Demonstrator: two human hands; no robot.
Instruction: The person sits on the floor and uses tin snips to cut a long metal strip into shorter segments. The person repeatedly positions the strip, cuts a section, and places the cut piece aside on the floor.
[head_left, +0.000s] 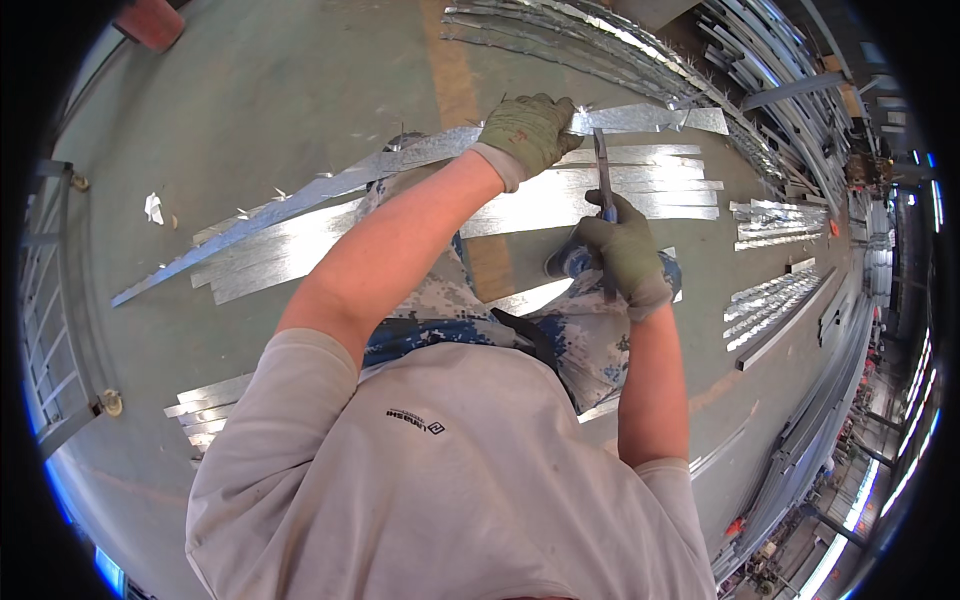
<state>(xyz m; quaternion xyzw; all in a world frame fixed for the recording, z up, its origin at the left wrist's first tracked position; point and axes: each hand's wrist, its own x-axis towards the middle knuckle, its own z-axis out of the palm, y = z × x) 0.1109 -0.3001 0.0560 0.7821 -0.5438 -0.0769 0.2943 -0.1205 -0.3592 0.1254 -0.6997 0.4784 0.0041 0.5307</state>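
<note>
My left hand (527, 134), in a green work glove, curls its fingers over a long shiny metal strip (330, 186). The strip runs slantwise from the lower left to the upper right, with small bent tabs standing along its edge. In the same kind of glove, my right hand (628, 250) is closed around a narrow dark hand tool (600, 163) with blue on its handle; its exact kind is unclear. The tool's tip comes up close to the strip, right of my left hand. Under the strip lie several flat metal strips (640, 192) side by side.
More tabbed strips (580, 45) lie at the far side, beside long metal profiles (770, 60). Bundles of shiny strips (780, 220) rest on the floor at the right. A wheeled metal frame (58, 300) stands left, and a red bucket (150, 22) far left.
</note>
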